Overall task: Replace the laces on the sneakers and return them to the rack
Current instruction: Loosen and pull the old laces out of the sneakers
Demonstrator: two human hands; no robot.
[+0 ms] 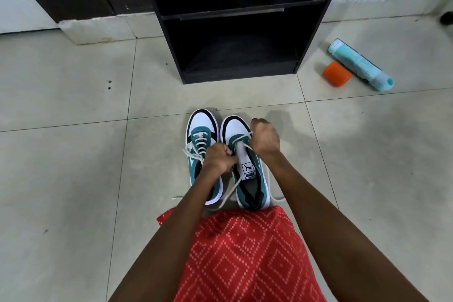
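The right hand (266, 138) is gripping the teal-and-white sneaker's (247, 169) white woven lace (241, 138), tensioning it. The left hand (218, 158) is seemingly pinching another strand, steadying it.

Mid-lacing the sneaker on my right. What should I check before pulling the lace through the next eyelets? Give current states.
1. Left hand grips the lace: ok.
2. Right hand grips the lace: ok.
3. Right sneaker flat on the floor: ok.
4. Right sneaker fully laced: not ok, no lace crosses the tongue higher up.
5. Left sneaker laced up: ok.
6. Rack lower shelf free: cannot tell, too dark.
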